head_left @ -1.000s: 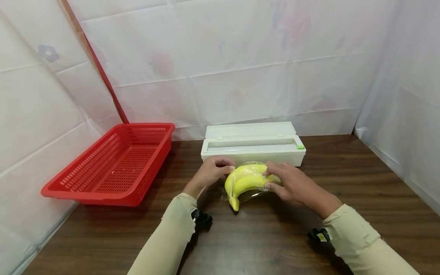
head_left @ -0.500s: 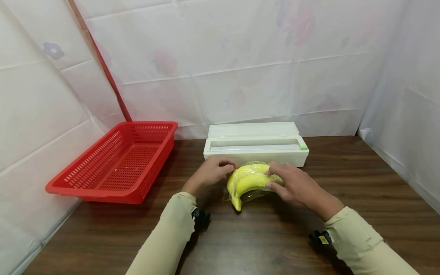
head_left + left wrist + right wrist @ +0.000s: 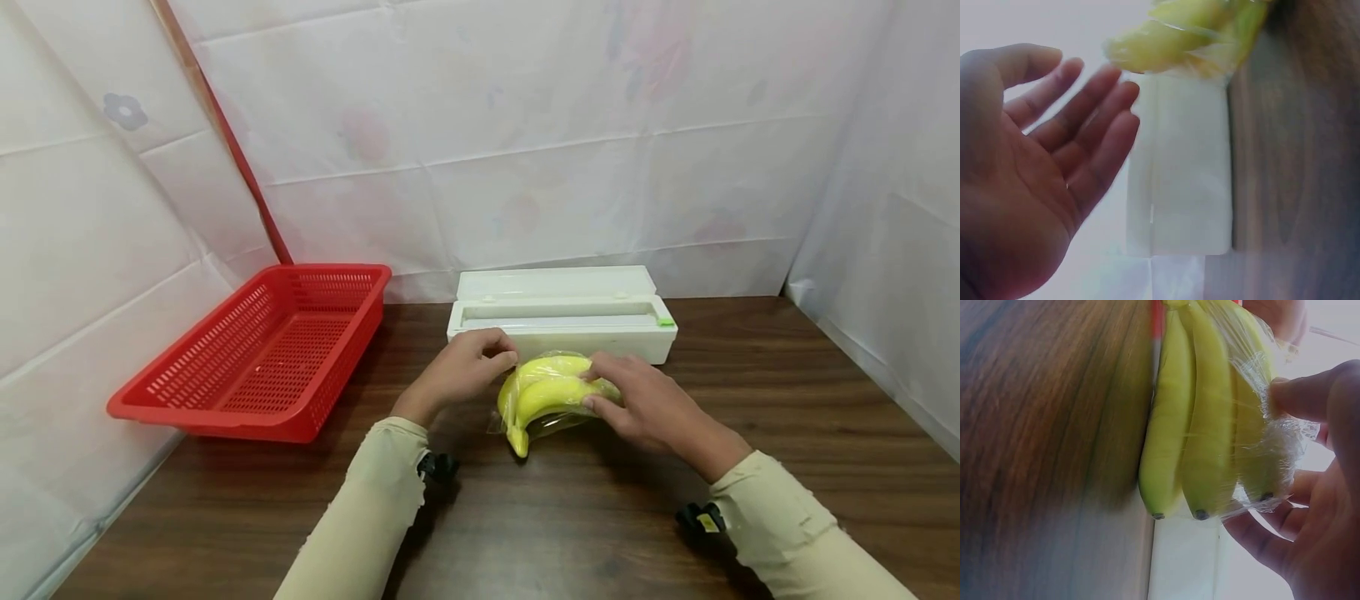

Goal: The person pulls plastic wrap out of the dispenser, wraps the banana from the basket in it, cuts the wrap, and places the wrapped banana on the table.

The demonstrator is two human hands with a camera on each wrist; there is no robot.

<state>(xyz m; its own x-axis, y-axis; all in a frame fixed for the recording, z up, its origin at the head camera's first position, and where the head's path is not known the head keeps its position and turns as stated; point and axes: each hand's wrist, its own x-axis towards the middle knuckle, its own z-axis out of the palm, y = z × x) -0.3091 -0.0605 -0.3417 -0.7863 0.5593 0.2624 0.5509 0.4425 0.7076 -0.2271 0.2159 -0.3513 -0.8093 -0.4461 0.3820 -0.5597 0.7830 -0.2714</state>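
A bunch of yellow bananas (image 3: 551, 396) loosely covered in clear plastic wrap (image 3: 1254, 419) lies on the table, its stem end toward the person's left. My right hand (image 3: 637, 396) grips the tip end, thumb on the wrapped top and fingers at the far side, as the right wrist view shows. Just left of the bananas, my left hand (image 3: 465, 367) hovers with loosely bent fingers. In the left wrist view that hand (image 3: 1054, 144) has its thumb and fingertips spread apart, near the film but holding nothing.
A white wrap dispenser box (image 3: 562, 340) with its lid raised stands behind the bananas, a green tab at its right end. At the left is a red plastic basket (image 3: 225, 427). The dark wooden table (image 3: 570, 533) meets sheet-covered walls.
My left hand has come up and slightly away from the wrapped bananas' left side. The right hand keeps its grip. The head view has shifted a little.
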